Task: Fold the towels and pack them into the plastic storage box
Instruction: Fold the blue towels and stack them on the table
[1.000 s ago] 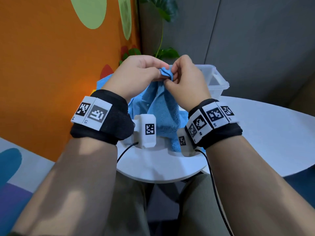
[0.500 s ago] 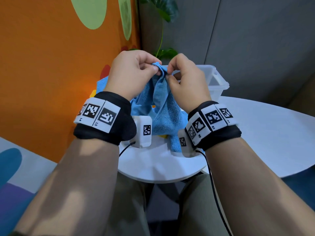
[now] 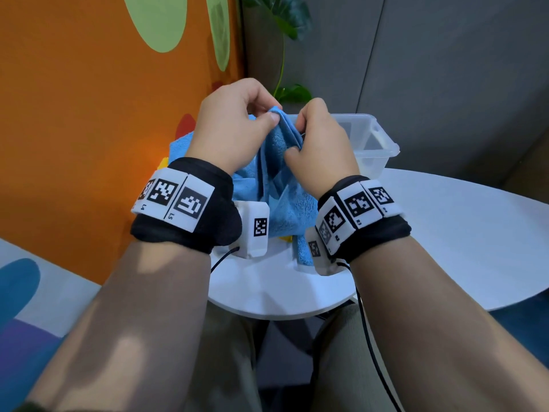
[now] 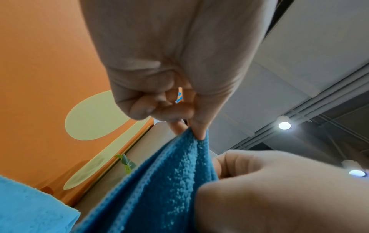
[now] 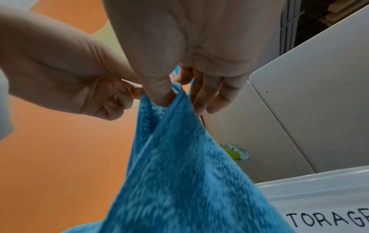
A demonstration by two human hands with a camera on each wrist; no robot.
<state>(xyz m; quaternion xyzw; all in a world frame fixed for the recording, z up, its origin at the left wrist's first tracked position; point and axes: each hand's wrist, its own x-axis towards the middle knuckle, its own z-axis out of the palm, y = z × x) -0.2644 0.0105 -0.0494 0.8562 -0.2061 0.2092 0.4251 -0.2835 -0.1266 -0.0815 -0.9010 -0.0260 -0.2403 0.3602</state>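
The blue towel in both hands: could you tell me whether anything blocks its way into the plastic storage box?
Nothing visible does. The blue towel hangs pinched between left hand and right hand, and the plastic storage box stands open just behind.

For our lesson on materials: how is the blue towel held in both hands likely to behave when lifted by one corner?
Probably floppy: the blue towel hangs in loose folds below the left hand and right hand. Likely light, since fingertip pinches carry it. Its fuzzy pile suggests little slipping.
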